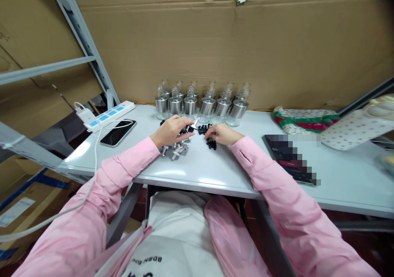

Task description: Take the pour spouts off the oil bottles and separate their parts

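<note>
My left hand [172,131] pinches a small piece with a pale stem and a black base [193,127] between thumb and fingers. Its exact kind is too small to make out. Below that hand lies a loose pile of silver-grey fittings [176,150]. My right hand [224,134] reaches down into a cluster of small black parts [211,144], fingertips closed together among them. Whether a part is between those fingertips is hidden. Behind both hands stand two rows of glass bottles [191,105] with metal sleeves around their bodies.
On the left are a white power strip [111,115] and a phone [118,133] with a white cable crossing my left arm. To the right lie a dark flat packet [280,154], partly pixelated, and a patterned bag [304,120]. Cardboard [215,43] walls the back.
</note>
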A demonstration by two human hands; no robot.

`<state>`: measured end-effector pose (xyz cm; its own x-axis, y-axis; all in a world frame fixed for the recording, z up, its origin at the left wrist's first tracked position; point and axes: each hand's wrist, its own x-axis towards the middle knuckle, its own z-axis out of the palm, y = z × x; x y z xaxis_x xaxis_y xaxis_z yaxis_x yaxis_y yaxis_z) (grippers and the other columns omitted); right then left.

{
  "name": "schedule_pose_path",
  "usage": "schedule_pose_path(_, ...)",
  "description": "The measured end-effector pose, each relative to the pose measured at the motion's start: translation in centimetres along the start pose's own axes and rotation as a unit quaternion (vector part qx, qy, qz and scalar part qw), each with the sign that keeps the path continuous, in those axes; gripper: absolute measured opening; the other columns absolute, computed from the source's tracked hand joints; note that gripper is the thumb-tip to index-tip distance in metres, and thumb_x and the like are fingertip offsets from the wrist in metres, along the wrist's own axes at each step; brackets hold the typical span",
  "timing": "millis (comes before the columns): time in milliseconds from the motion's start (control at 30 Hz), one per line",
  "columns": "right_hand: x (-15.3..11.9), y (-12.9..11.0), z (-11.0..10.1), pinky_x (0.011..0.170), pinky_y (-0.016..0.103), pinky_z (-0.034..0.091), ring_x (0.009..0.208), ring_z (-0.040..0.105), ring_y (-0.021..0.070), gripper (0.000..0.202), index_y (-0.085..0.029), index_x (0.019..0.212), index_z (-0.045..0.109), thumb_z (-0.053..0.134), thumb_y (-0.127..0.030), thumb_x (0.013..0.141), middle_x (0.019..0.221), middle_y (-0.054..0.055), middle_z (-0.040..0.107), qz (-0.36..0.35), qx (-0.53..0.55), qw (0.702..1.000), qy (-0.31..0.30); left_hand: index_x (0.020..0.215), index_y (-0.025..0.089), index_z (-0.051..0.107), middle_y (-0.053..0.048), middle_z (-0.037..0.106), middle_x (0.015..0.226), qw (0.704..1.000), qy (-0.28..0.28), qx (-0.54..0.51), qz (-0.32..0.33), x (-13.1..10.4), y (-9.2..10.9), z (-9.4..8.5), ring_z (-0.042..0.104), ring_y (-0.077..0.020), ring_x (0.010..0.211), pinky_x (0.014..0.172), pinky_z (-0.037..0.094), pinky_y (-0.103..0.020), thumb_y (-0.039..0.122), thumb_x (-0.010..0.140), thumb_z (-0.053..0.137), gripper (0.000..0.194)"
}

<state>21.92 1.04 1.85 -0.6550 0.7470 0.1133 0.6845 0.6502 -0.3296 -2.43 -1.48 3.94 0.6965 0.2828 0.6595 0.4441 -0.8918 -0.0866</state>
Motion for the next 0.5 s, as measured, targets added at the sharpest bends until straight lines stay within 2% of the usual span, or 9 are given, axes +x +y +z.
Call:
schedule_pose_path(200, -0.25, 0.20, -0.26, 0.071, 0.024, 0.047, 0.072, 0.062, 0.0156, 0.021, -0.016, 0.082, 0.071, 0.052, -0.013, 0.073, 0.082, 0.005, 0.071, -0.003, -0.007, 1.000, 0.012, 0.100, 0.013, 0.050, -0.005, 0.064, 0.083, 1.000, 0.009, 0.003, 0.007, 0.02, -0.03, 0.02, 0.059, -0.0122, 0.066, 0.069, 0.043, -0.027, 0.035, 0.086, 0.050, 0.026)
schedule_pose_path(300, -0.32, 0.28, -0.39, 0.068, 0.024, 0.046, 0.069, 0.062, 0.0152, 0.017, -0.015, 0.083, 0.071, 0.056, -0.018, 0.074, 0.078, 0.005, 0.071, 0.019, 0.010, 1.000, -0.009, 0.100, 0.013, 0.050, -0.005, 0.064, 0.083, 1.000, 0.005, 0.004, 0.006, 0.01, -0.07, 0.01, 0.059, -0.0124, 0.066, 0.070, 0.044, -0.028, 0.036, 0.086, 0.050, 0.026)
schedule_pose_path(400, -0.27, 0.49, -0.31, 0.068, 0.023, 0.045, 0.068, 0.062, 0.0150, 0.016, -0.014, 0.082, 0.070, 0.058, -0.018, 0.072, 0.076, 0.005, 0.071, 0.046, 0.027, 0.998, -0.031, 0.100, 0.013, 0.050, -0.005, 0.064, 0.083, 1.000, 0.003, 0.000, 0.005, 0.01, -0.07, -0.02, 0.059, -0.0128, 0.066, 0.070, 0.044, -0.028, 0.035, 0.086, 0.049, 0.026)
schedule_pose_path(500, -0.28, 0.64, -0.34, 0.065, 0.023, 0.044, 0.065, 0.061, 0.0147, 0.016, -0.014, 0.082, 0.070, 0.059, -0.019, 0.072, 0.072, 0.004, 0.070, 0.070, 0.027, 0.997, -0.027, 0.100, 0.013, 0.050, -0.006, 0.064, 0.083, 1.000, -0.002, -0.005, -0.003, 0.03, -0.04, -0.03, 0.059, -0.0131, 0.066, 0.070, 0.044, -0.029, 0.036, 0.087, 0.049, 0.026)
